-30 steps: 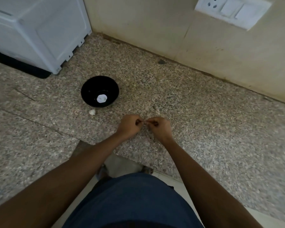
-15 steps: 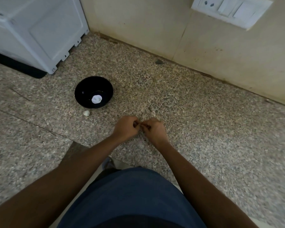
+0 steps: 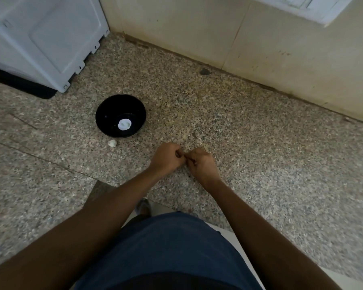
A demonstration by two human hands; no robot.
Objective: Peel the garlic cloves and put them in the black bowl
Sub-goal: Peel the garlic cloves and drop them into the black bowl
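Where the speckled counter fills most of the view, we see it run back to a beige wall, with a white appliance standing at the far left on a dark mat. A white switch plate is cut off by the top edge. Our blue shirt covers the bottom centre, and both forearms reach out over the counter's near edge.

Left of centre sits the black bowl, round and glossy, upright on the stone. Inside it lies one pale, peeled clove, near the bottom of the bowl. Just outside the bowl's near rim, on the counter, lies a small white scrap; we cannot tell whether it is a clove or loose skin.

Our left hand and right hand meet knuckle to knuckle just right of the bowl, low over the counter. Both have their fingers curled and pinched together at the point where they touch. Whatever they pinch is hidden between the fingertips; only a thin sliver shows there, too small and dim to name with certainty, so we take it for garlic only from the task. A dark spot marks the counter near the wall.
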